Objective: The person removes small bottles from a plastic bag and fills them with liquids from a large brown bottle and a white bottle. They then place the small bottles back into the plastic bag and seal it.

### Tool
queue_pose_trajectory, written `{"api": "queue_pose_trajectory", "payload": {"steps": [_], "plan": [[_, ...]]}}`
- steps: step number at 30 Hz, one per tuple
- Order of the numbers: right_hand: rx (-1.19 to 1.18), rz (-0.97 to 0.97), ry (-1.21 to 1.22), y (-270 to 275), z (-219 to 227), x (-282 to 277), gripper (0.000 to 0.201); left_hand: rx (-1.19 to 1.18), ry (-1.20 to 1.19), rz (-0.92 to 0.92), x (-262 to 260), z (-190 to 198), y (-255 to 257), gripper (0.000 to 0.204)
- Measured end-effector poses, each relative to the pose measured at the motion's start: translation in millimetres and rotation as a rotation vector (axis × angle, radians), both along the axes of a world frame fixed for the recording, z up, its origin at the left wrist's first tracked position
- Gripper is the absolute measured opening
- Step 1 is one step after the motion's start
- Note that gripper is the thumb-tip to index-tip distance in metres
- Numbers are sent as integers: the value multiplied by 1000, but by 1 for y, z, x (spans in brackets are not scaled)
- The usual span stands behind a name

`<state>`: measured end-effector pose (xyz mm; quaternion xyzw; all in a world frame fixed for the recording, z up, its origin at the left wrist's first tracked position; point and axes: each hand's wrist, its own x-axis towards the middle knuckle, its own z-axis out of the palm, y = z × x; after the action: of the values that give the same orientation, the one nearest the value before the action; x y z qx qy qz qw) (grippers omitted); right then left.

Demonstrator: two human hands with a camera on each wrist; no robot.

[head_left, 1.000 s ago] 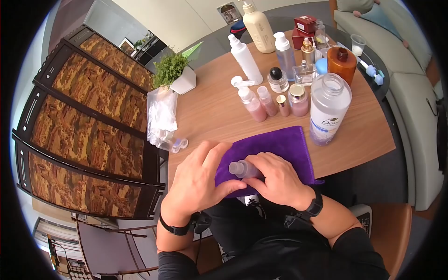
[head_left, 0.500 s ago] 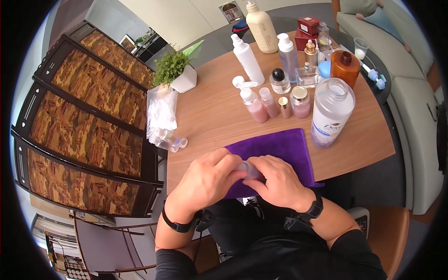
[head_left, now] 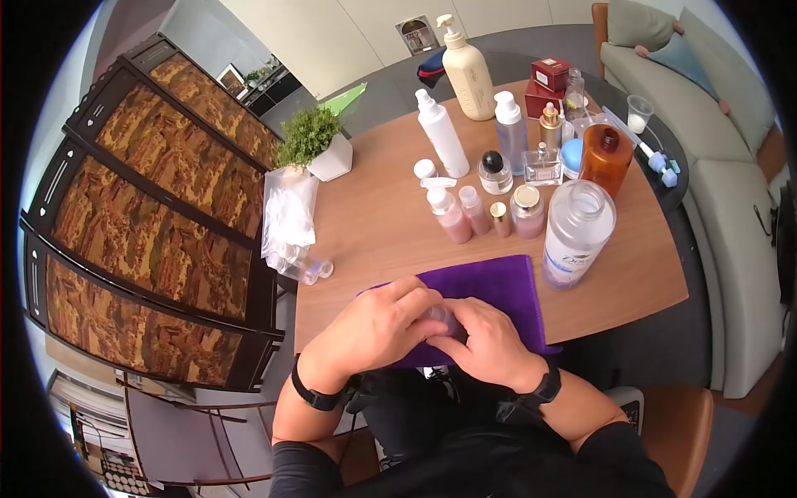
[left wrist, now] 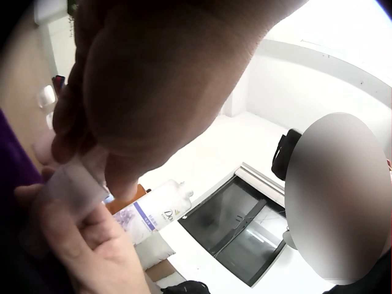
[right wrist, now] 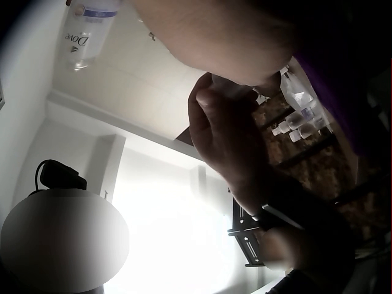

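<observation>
Over the purple cloth (head_left: 498, 286) both hands meet at a small translucent bottle (head_left: 442, 318). My right hand (head_left: 494, 340) grips its body, thumb on the near side. The fingers and thumb of my left hand (head_left: 378, 328) pinch the bottle's top end, hiding most of it in the head view. Seen from the left wrist, the frosted end of the bottle (left wrist: 73, 191) shows between the two hands. Beyond the cloth stand a pink bottle with a white cap (head_left: 448, 216), a slim pink bottle (head_left: 473, 209), a gold-capped vial (head_left: 499, 220) and a gold-lidded jar (head_left: 527, 213).
On the right stand a large clear Dove bottle (head_left: 577, 236) without a cap and an amber bottle (head_left: 605, 158). Farther back are a white spray bottle (head_left: 442, 137) and a cream pump bottle (head_left: 469, 79). A potted plant (head_left: 330, 158) and a plastic bag (head_left: 290, 216) lie left.
My left hand, apart from the bottle with thumb and fingers spread a second ago, has come right and pinches its top. My right hand keeps its grip. The head view has tilted up slightly.
</observation>
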<state>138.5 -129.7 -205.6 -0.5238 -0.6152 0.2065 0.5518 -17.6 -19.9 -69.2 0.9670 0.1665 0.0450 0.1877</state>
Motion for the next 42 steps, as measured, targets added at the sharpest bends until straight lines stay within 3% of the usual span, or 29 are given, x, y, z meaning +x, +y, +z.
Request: {"api": "queue_pose_trajectory", "payload": {"steps": [4,6,9,11,13,17,22,25,30,32,34,36,37,39,40,42], "plan": [[71,-47,26,3,-5,-1,51,-59,-45,-16,5,0,5,42],[24,-45,58,2,-2,-1,68,-47,-54,-30,8,0,10,41],[103,-207,106,5,-2,-5,86,54,-95,142,3,13,32,41],[131,-147,187,3,-4,-3,88,41,-196,375,5,3,51,49],[-34,-46,136,1,-3,1,77,101,-248,399,16,-14,67,53],[1,-30,120,2,2,-1,64,189,-299,391,32,-48,86,61],[3,-23,76,1,4,0,48,182,-253,408,43,-66,93,71],[0,-28,106,3,5,-2,43,175,-379,298,36,-77,95,79],[-29,-24,82,2,5,-3,43,223,-330,419,-3,-43,78,78],[-30,-13,61,2,5,-2,43,546,-467,438,-38,-31,82,72],[-30,-16,55,2,4,-2,43,532,-516,604,-72,-15,84,62],[-35,-10,44,2,3,-2,42,671,-575,682,-103,-9,96,63],[-31,-6,39,2,4,-2,42,540,-534,839,-106,0,88,65],[-37,-4,29,3,5,-3,42,331,-415,961,-117,6,90,68],[-36,-5,23,3,5,-4,41,329,-418,964,-121,0,95,68],[-43,0,12,3,6,-3,40,522,-273,767,-129,-16,108,73]]}}
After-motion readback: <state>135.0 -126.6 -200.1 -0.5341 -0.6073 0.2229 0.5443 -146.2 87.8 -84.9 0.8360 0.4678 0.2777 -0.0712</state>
